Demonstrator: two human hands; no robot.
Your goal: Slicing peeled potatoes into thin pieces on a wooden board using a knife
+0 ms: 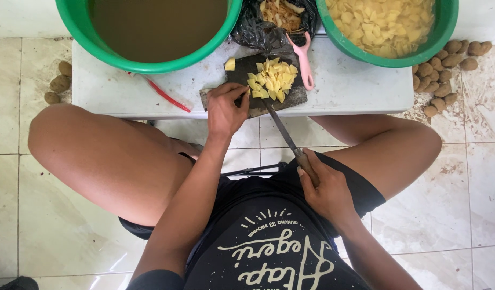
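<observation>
On a low white table (pixel 355 80) over a tiled floor (pixel 65 236), a knife (pixel 282 131) is being clenched by the right hand (pixel 325 190) while yellow slices (pixel 271 79) on a dark board (pixel 290 98) are being pinched by the left hand (pixel 226 110).

Head view, looking straight down (close).
</observation>
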